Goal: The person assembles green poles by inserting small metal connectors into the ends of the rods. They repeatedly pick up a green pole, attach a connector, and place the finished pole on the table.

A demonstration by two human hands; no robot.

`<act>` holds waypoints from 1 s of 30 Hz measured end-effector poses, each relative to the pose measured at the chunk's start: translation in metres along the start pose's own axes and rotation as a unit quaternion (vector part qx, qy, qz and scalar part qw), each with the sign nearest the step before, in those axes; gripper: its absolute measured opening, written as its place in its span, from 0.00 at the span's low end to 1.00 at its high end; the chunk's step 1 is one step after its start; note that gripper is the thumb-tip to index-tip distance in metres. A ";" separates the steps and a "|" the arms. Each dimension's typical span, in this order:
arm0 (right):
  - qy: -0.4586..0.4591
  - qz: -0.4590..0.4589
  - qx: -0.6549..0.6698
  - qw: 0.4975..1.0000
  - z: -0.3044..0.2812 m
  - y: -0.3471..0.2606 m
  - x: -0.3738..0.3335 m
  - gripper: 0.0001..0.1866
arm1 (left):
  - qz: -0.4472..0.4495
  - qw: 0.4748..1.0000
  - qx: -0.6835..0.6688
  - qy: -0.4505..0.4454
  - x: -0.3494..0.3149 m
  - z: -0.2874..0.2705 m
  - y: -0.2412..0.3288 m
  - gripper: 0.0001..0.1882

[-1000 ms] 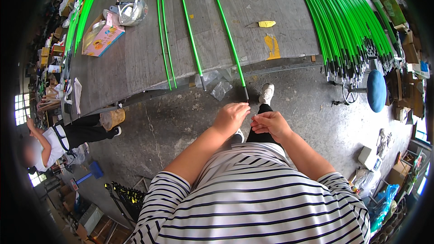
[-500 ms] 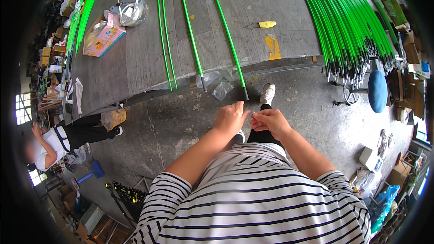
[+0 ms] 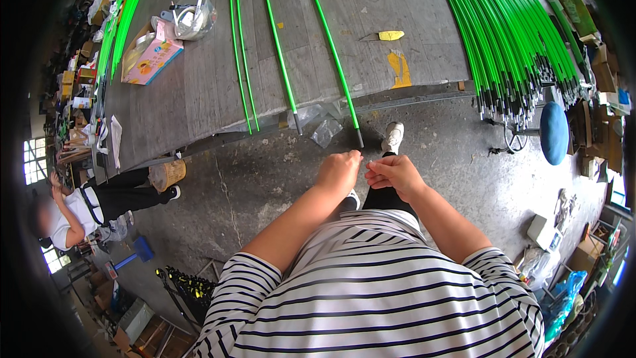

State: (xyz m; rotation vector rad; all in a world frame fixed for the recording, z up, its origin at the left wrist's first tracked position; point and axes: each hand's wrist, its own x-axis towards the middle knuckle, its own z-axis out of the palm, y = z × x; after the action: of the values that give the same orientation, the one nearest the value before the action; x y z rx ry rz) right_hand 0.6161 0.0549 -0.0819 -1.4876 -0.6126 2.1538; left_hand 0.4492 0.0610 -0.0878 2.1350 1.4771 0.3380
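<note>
The grey wood-plank tabletop (image 3: 391,0) spreads out before me, its near edge curving above a stained, cracked concrete floor (image 3: 278,192). Cluttered shelves and cartons line both sides of the room. A thick bundle of green rods (image 3: 517,46) lies at the right, dark ends overhanging, near a round blue stool seat (image 3: 554,134). At the left, a pink-printed carton (image 3: 154,59) touches a clear plastic tub (image 3: 199,23); a co-worker (image 3: 83,212) stands beyond. Clear plastic (image 3: 324,132) shows below the edge.

One separate green rod (image 3: 331,46) crosses the tabletop, its dark end jutting over the edge, close to the left hand (image 3: 341,172). That hand's fingers are curled; the right hand (image 3: 394,176) has thumb and fingers drawn together. I can't tell whether either grips anything.
</note>
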 end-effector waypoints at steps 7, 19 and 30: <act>-0.003 0.006 0.018 1.000 0.002 -0.002 0.001 0.11 | -0.099 0.970 -0.216 -0.048 0.006 0.005 -0.007 0.10; 0.011 0.017 0.012 1.000 -0.002 0.002 -0.001 0.12 | -0.253 0.818 -0.491 -0.158 0.017 -0.007 -0.025 0.12; 0.031 -0.009 0.007 0.999 -0.008 -0.009 -0.001 0.13 | -0.287 0.771 -0.549 -0.144 0.015 -0.003 -0.022 0.11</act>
State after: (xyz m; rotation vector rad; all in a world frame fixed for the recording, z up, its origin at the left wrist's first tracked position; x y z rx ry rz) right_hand 0.6248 0.0624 -0.0780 -1.5297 -0.5856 2.0870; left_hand 0.4359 0.0818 -0.0986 0.7161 1.1821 0.4548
